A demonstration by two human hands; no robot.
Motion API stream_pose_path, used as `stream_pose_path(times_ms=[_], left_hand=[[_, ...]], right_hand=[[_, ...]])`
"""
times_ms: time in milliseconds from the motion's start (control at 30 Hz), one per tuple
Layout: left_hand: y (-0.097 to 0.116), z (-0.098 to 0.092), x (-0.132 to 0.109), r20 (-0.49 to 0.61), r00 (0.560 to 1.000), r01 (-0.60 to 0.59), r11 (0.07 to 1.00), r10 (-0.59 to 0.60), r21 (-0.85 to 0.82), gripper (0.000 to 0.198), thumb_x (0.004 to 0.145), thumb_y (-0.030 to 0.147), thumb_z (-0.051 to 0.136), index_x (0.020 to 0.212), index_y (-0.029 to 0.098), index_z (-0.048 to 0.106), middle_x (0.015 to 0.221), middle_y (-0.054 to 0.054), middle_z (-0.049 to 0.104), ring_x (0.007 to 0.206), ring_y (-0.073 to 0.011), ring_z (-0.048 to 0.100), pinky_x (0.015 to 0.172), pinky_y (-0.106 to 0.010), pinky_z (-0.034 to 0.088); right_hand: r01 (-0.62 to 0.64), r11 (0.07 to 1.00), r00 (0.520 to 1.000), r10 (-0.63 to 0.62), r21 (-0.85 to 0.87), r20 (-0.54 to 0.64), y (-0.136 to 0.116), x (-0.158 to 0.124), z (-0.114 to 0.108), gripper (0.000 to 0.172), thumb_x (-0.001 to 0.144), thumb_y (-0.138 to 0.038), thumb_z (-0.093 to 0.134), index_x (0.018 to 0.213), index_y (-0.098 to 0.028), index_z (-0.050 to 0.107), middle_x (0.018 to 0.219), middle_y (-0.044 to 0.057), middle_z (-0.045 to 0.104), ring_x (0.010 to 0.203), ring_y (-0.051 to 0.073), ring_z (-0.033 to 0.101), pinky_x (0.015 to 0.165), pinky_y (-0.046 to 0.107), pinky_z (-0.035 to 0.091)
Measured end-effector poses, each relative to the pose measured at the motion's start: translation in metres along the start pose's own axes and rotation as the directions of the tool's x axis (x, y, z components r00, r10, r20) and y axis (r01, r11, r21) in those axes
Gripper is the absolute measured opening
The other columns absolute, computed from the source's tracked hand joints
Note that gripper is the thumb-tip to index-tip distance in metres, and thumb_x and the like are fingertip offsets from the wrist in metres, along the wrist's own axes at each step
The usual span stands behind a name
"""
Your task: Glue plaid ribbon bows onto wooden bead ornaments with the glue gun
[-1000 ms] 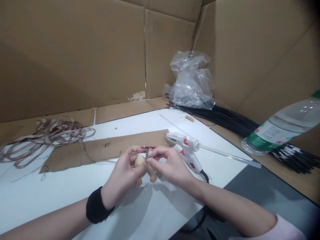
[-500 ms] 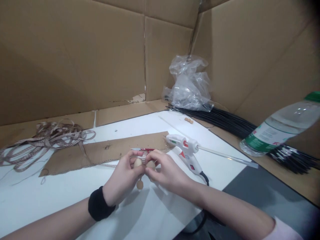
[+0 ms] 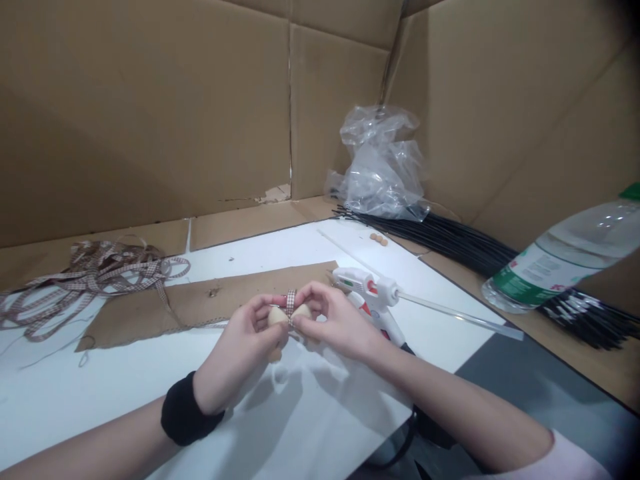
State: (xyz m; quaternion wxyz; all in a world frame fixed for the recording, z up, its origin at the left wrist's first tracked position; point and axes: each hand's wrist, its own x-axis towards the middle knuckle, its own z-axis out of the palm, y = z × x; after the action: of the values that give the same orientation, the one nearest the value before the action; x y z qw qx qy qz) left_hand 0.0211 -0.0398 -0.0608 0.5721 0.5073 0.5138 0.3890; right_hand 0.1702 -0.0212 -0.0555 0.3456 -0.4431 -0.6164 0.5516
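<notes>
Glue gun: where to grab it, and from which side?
I'd take the handle, coming from the right, between glue stick and right hand. The handle slants down rightward, away from the nozzle, which points left; the stick juts out the rear, and the hand partly covers the handle's lower left in view.

The left hand point(image 3: 245, 343) and right hand point(image 3: 343, 327) partly hide the pale pieces point(image 3: 277, 316); the right edge crops the bottle point(image 3: 555, 257), the left edge the ribbon heap point(image 3: 95, 283).

White board point(image 3: 110, 375) leaves room leftward; beyond the right hand point(image 3: 341, 323), a glue gun point(image 3: 371, 287) and seemingly cord point(image 3: 408, 349) obstruct.
</notes>
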Motion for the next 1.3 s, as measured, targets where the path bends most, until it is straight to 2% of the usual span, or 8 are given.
stream_pose_path(times_ms=[133, 300, 467, 667, 867, 1067, 1200, 1300], left_hand=[[0.003, 0.001, -0.001, -0.032, 0.999, 0.024, 0.999, -0.025, -0.048, 0.029, 0.067, 0.019, 0.059, 0.095, 0.017, 0.052, 0.07, 0.002, 0.059, 0.06, -0.0118, 0.054, 0.058, -0.022, 0.041], [0.006, 0.0, -0.002, 0.04, 0.996, 0.083, 0.992, -0.08, -0.092, 0.013, 0.073, 0.021, 0.056, 0.085, 0.016, 0.058, 0.073, 0.0, 0.06, 0.064, -0.011, 0.054, 0.061, -0.021, 0.04], [0.006, -0.002, 0.002, 0.133, 0.983, 0.145, 0.974, -0.123, -0.174, 0.011, 0.075, 0.023, 0.055, 0.069, 0.014, 0.058, 0.067, 0.0, 0.053, 0.06, -0.0106, 0.049, 0.058, -0.022, 0.041], [0.004, -0.001, 0.002, 0.055, 0.996, 0.083, 0.98, -0.074, -0.18, 0.008, 0.074, 0.023, 0.057, 0.073, 0.015, 0.057, 0.068, 0.0, 0.055, 0.061, -0.0113, 0.051, 0.058, -0.022, 0.04], [-0.002, -0.001, 0.002, -0.015, 0.996, -0.091, 0.996, 0.091, -0.021, 0.009, 0.072, 0.022, 0.059, 0.077, 0.017, 0.052, 0.067, 0.002, 0.054, 0.058, -0.0104, 0.05, 0.055, -0.022, 0.04], [-0.004, -0.002, 0.005, 0.011, 0.968, -0.248, 0.953, 0.25, 0.176, 0.018, 0.076, 0.021, 0.055, 0.092, 0.017, 0.05, 0.085, -0.004, 0.056, 0.077, -0.0158, 0.054, 0.067, -0.027, 0.045], [-0.001, -0.004, 0.005, 0.047, 0.979, -0.205, 0.962, 0.199, 0.181, 0.026, 0.077, 0.025, 0.053, 0.102, 0.017, 0.049, 0.09, -0.005, 0.057, 0.084, -0.0178, 0.055, 0.072, -0.029, 0.046], [0.001, -0.007, 0.005, 0.064, 0.993, -0.115, 0.958, 0.102, 0.261, 0.025, 0.077, 0.031, 0.053, 0.097, 0.016, 0.054, 0.088, -0.006, 0.061, 0.077, -0.0184, 0.057, 0.067, -0.029, 0.045]], right_hand=[[-0.041, 0.992, 0.998, 0.036, 0.117, 0.044, 0.001, -0.001, 0.001, 0.022, 0.063, -0.011, 0.06, 0.08, -0.017, 0.047, 0.066, -0.004, 0.053, 0.055, 0.008, 0.051, 0.049, 0.019, 0.039], [0.046, 0.999, 0.999, -0.046, -0.017, -0.015, 0.002, 0.0, 0.001, 0.017, 0.064, -0.008, 0.057, 0.077, -0.017, 0.051, 0.065, -0.004, 0.053, 0.055, 0.008, 0.049, 0.049, 0.019, 0.038], [0.129, 0.99, 0.992, -0.13, -0.051, -0.006, 0.006, -0.001, 0.002, 0.015, 0.065, -0.007, 0.054, 0.076, -0.017, 0.052, 0.079, 0.0, 0.058, 0.072, 0.012, 0.055, 0.062, 0.023, 0.042], [0.025, 0.98, 1.0, -0.025, 0.198, -0.002, 0.012, 0.002, 0.003, 0.014, 0.062, -0.011, 0.059, 0.071, -0.018, 0.051, 0.071, -0.003, 0.057, 0.064, 0.01, 0.055, 0.057, 0.021, 0.042], [-0.121, 0.93, 0.993, 0.112, 0.348, 0.046, 0.014, 0.005, 0.004, 0.018, 0.056, -0.009, 0.061, 0.067, -0.018, 0.05, 0.059, -0.005, 0.057, 0.055, 0.009, 0.056, 0.052, 0.02, 0.042], [-0.211, 0.916, 0.977, 0.189, 0.34, 0.097, 0.011, 0.006, 0.0, 0.021, 0.053, -0.005, 0.06, 0.07, -0.016, 0.054, 0.05, -0.006, 0.057, 0.046, 0.007, 0.052, 0.047, 0.018, 0.039], [-0.199, 0.924, 0.98, 0.185, 0.327, 0.075, 0.011, 0.007, -0.004, 0.021, 0.053, -0.005, 0.061, 0.07, -0.016, 0.053, 0.053, -0.006, 0.057, 0.048, 0.008, 0.053, 0.051, 0.02, 0.042], [-0.144, 0.946, 0.99, 0.137, 0.289, 0.045, 0.013, 0.006, -0.005, 0.021, 0.054, -0.005, 0.061, 0.069, -0.017, 0.053, 0.056, -0.006, 0.057, 0.052, 0.008, 0.054, 0.052, 0.02, 0.041]])
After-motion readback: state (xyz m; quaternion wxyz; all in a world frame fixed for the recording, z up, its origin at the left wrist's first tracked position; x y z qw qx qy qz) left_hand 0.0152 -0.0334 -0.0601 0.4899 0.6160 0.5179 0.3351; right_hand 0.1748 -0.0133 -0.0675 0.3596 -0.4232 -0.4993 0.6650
